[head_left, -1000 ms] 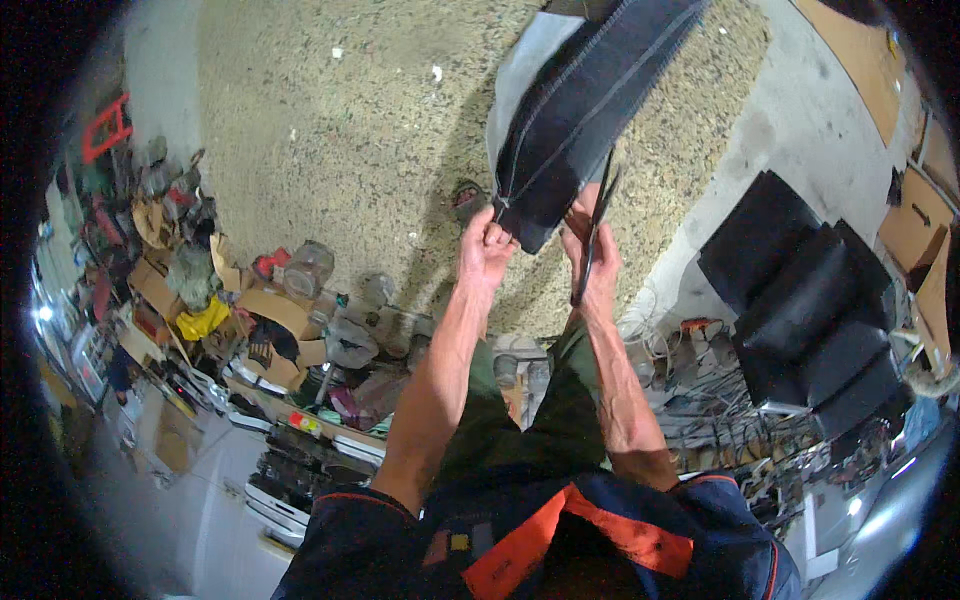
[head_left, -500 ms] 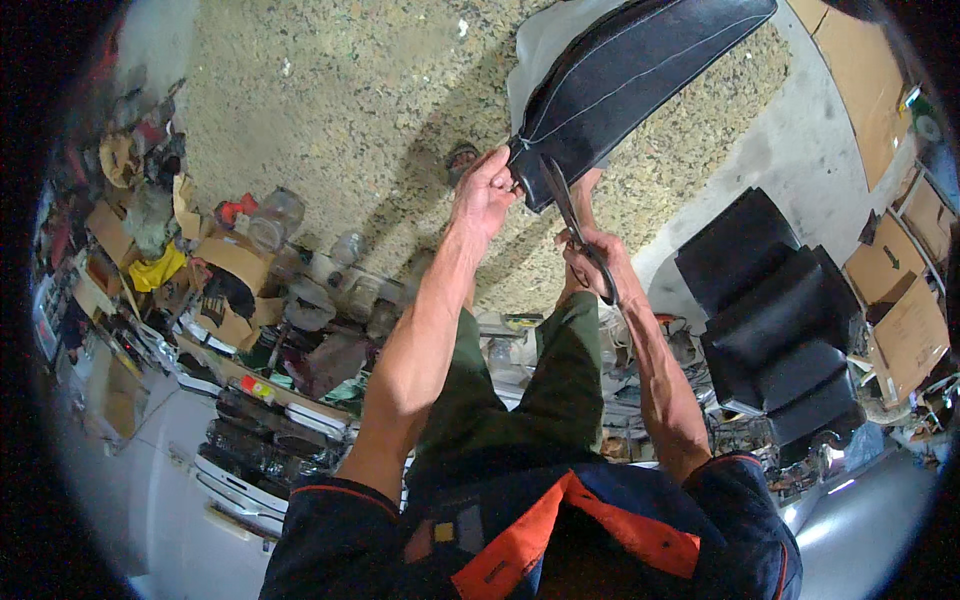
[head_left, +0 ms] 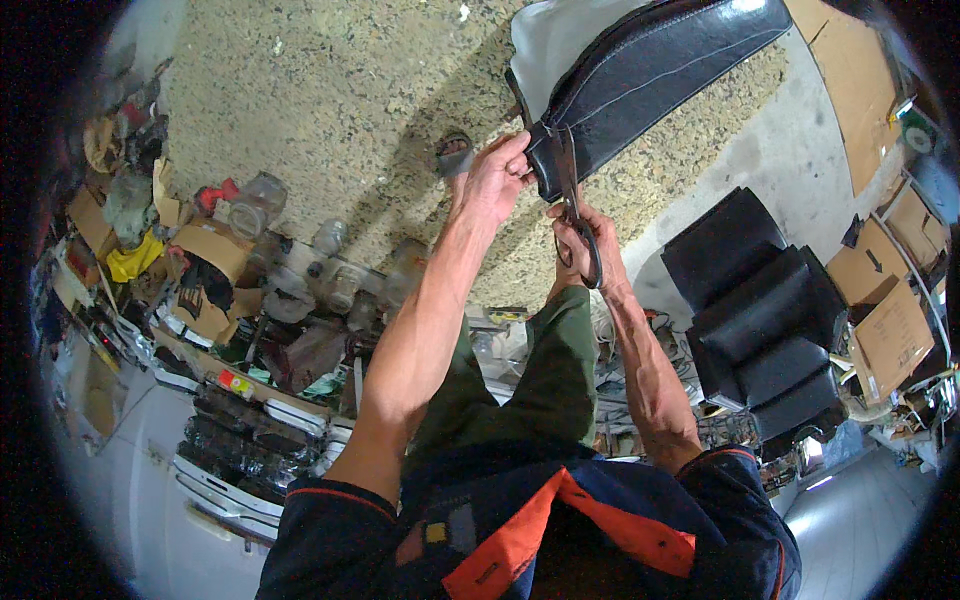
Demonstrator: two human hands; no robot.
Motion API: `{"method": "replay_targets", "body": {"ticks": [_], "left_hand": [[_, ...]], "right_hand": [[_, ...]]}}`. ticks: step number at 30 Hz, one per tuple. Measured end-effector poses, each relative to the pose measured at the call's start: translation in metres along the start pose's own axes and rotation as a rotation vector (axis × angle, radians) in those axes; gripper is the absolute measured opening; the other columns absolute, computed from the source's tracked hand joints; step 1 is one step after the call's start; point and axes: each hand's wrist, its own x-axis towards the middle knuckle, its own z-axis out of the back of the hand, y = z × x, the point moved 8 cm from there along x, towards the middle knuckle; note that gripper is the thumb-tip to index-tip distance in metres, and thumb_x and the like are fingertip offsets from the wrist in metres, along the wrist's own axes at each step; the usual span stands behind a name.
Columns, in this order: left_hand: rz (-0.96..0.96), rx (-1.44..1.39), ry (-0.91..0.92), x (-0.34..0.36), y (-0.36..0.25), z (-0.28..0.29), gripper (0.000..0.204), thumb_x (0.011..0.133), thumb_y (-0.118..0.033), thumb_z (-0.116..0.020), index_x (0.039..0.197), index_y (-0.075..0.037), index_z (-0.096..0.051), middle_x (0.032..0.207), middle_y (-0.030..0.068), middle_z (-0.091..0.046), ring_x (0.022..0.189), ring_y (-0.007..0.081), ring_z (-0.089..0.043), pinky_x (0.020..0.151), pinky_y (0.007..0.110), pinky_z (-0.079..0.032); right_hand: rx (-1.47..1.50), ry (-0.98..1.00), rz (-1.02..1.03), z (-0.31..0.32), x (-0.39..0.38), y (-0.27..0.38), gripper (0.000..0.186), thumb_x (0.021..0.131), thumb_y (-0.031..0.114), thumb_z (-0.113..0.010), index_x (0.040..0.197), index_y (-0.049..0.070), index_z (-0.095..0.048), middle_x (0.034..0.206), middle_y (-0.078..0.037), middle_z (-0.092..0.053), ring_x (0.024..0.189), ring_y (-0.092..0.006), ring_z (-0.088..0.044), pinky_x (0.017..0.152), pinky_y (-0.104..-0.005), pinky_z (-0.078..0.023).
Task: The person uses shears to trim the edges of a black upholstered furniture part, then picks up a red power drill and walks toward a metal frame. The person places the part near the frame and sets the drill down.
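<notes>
A black leather-like cover (head_left: 660, 95) with pale stitched seams and a light grey underside (head_left: 560, 50) lies toward the upper right of the view. My left hand (head_left: 497, 182) pinches its near corner between thumb and fingers. In my right hand (head_left: 590, 240) is a pair of dark scissors (head_left: 569, 175), held by the handles. Their blades point away from me and lie over the cover, just right of the pinched corner. Whether the blades bite into the material I cannot tell.
Beneath the cover spreads a speckled yellowish sheet (head_left: 300, 110), with a sandalled foot (head_left: 455, 150) on it. Black padded pieces (head_left: 765, 310) are stacked at right, beside cardboard boxes (head_left: 890, 340). Clear plastic containers (head_left: 260, 205), a yellow cloth (head_left: 135, 258) and clutter crowd the left.
The scissors have turned more upright, and my right hand has moved slightly left and up. My left hand keeps its pinch on the corner, a little farther right. The sandalled foot shows more.
</notes>
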Motion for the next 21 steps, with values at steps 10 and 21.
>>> {"method": "replay_targets", "body": {"ticks": [10,21], "left_hand": [[0.012,-0.025,-0.012,0.000,0.001,0.001,0.020,0.094,-0.025,-0.072,0.082,-0.018,-0.057,0.060,-0.0097,-0.039,0.060,0.0086,-0.041,0.070,0.034,-0.042],[-0.003,0.023,0.001,0.002,-0.006,0.003,0.022,0.093,-0.027,-0.072,0.082,-0.018,-0.056,0.058,-0.0105,-0.040,0.059,0.0082,-0.042,0.068,0.033,-0.041]], "right_hand": [[0.117,-0.001,-0.030,-0.003,-0.008,-0.022,0.018,0.092,0.009,-0.062,0.107,0.000,-0.068,0.074,0.002,-0.058,0.063,-0.0079,-0.052,0.058,-0.0243,-0.042],[0.059,-0.064,-0.018,-0.009,-0.002,-0.013,0.018,0.091,0.014,-0.067,0.105,0.002,-0.069,0.071,0.002,-0.060,0.061,-0.0090,-0.054,0.057,-0.0255,-0.044]]}}
